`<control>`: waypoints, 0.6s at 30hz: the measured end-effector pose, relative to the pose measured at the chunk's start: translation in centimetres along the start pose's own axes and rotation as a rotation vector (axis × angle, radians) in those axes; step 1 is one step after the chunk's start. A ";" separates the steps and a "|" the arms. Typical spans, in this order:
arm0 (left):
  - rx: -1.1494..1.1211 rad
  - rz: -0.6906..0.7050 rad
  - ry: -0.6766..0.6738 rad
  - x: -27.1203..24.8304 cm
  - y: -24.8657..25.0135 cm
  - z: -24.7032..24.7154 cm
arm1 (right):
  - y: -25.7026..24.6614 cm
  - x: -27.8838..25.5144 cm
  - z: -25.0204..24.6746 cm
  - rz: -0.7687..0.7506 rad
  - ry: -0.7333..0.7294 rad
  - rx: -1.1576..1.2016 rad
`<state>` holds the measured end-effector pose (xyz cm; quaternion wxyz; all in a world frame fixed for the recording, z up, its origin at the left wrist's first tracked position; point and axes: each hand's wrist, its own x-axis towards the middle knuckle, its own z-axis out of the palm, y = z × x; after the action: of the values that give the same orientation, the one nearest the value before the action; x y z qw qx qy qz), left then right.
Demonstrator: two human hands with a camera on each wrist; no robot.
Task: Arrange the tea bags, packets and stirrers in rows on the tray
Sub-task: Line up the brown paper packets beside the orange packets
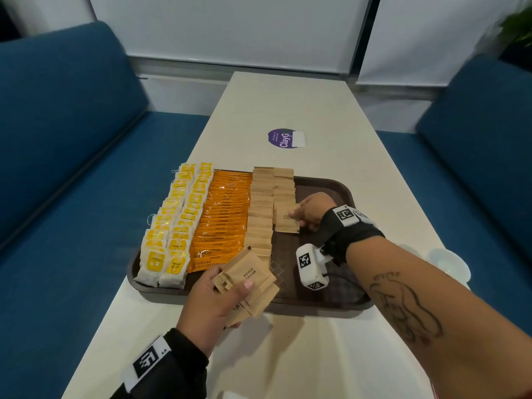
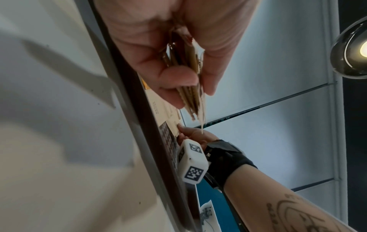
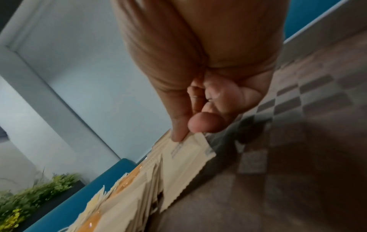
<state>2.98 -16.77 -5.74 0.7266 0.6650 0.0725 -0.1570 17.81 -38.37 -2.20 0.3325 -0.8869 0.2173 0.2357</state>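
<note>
A brown tray (image 1: 331, 303) on the white table holds two rows of yellow tea bags (image 1: 169, 226), a row of orange coffee packets (image 1: 224, 217) and two rows of brown sugar packets (image 1: 260, 214). My left hand (image 1: 218, 300) grips a stack of brown sugar packets (image 1: 247, 283) over the tray's front edge; the stack (image 2: 190, 97) shows edge-on in the left wrist view. My right hand (image 1: 311, 211) pinches the top edge of one brown sugar packet (image 1: 286, 221) at the near end of the shorter second row. In the right wrist view thumb and forefinger hold that packet (image 3: 186, 163).
The tray's right half (image 1: 325, 194) is bare, patterned brown. A purple round sticker (image 1: 283, 138) lies on the table beyond the tray. A white dish (image 1: 449, 262) sits at the table's right edge. Blue benches (image 1: 72, 168) flank the table on both sides.
</note>
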 end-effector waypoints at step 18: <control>-0.029 -0.017 -0.004 0.1 0.3 0.0 | -0.4 0.2 0.1 -0.113 0.200 0.087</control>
<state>3.14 -16.80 -5.43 0.7349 0.6534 0.0790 -0.1637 18.16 -38.07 -2.23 0.3603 -0.9015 0.2092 0.1174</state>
